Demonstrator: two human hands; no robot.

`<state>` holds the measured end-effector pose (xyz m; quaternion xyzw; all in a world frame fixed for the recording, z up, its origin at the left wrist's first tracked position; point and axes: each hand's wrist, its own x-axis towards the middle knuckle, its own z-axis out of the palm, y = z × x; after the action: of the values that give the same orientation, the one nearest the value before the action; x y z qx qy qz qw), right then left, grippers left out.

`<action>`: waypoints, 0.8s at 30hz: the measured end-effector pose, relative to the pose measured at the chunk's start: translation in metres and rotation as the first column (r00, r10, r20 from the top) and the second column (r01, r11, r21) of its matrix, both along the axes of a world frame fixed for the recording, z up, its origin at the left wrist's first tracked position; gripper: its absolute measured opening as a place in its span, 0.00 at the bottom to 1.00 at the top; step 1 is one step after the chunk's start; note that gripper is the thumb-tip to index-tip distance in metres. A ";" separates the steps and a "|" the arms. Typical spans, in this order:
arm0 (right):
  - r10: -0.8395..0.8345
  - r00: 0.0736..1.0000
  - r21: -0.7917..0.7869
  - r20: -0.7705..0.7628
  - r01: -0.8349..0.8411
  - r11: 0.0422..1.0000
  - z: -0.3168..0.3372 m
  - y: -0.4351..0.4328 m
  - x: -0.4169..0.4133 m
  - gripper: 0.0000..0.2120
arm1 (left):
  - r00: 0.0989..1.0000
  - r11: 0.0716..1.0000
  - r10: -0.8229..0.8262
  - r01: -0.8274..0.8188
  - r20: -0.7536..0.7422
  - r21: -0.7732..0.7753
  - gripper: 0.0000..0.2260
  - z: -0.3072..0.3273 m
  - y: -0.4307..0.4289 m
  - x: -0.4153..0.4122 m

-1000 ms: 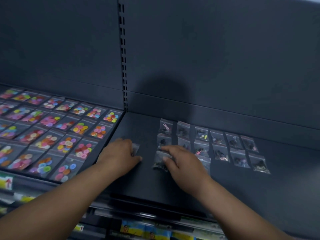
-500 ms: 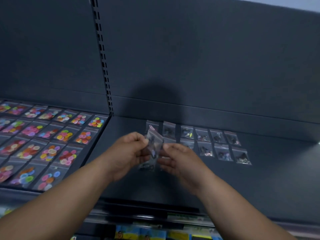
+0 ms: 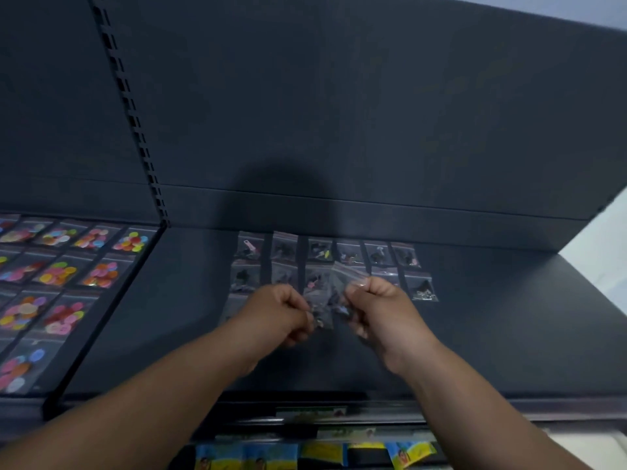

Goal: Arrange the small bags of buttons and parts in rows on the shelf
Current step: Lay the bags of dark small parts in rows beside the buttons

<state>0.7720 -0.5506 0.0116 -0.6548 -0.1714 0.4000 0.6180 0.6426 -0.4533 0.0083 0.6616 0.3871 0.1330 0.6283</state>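
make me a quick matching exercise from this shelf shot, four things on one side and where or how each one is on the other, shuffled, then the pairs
Things
1. colourful button bags
2. dark parts bags in rows
3. clear bags in hand
4. yellow and blue packets

Place or state
A. below the shelf's front edge
B. pinched between left hand and right hand, off the shelf
C. lying on the left shelf section
D. lying near the back wall of the right section

Pairs: 1-C, 2-D, 3-B, 4-A
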 end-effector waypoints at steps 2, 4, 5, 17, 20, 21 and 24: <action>-0.006 0.998 -0.076 0.064 0.011 0.997 -0.005 -0.007 0.016 0.12 | 0.998 0.990 -0.009 0.018 -0.059 0.143 0.08 -0.006 0.000 0.005; 0.014 0.985 -0.153 0.173 0.013 0.988 -0.009 -0.012 0.027 0.08 | 0.992 0.940 -0.014 0.055 -0.124 0.336 0.08 -0.011 0.001 0.007; 0.052 0.945 -0.228 0.323 0.025 0.973 -0.011 -0.014 0.031 0.05 | 0.987 0.898 -0.023 0.092 -0.162 0.430 0.08 -0.013 0.001 0.008; 0.655 0.014 -0.640 0.755 -0.197 0.743 -0.046 -0.040 0.036 0.37 | 0.723 0.385 -0.214 0.681 -0.657 0.623 0.27 -0.031 -0.015 0.017; 0.687 0.003 -0.674 0.726 -0.192 0.713 -0.045 -0.040 0.039 0.41 | 0.716 0.382 -0.222 0.689 -0.662 0.616 0.28 -0.033 -0.019 0.018; 0.697 -0.004 -0.685 0.717 -0.189 0.703 -0.044 -0.040 0.039 0.41 | 0.717 0.376 -0.217 0.688 -0.663 0.621 0.28 -0.034 -0.020 0.019; 0.716 -0.003 -0.705 0.698 -0.182 0.686 -0.045 -0.041 0.040 0.43 | 0.723 0.372 -0.204 0.681 -0.661 0.630 0.28 -0.035 -0.023 0.021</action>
<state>0.8125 -0.5914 -0.0333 -0.7654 -0.6343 0.1029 0.0350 0.6635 -0.4758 -0.0270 0.9692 0.2112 -0.0454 0.1178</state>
